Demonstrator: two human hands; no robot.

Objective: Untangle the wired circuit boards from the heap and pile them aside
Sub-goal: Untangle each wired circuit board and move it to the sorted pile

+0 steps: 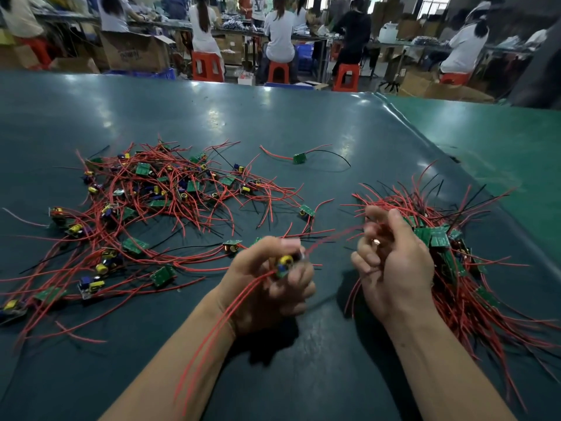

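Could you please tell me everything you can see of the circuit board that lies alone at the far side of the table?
The lone board is a small green rectangle lying flat on the dark table, apart from the tangled heap on its left and the sorted pile nearer on the right. A red wire leaves its left side and curves away; a thin black wire leaves its right side and arcs over the mat. Neither hand touches it. Its components are too small to make out.
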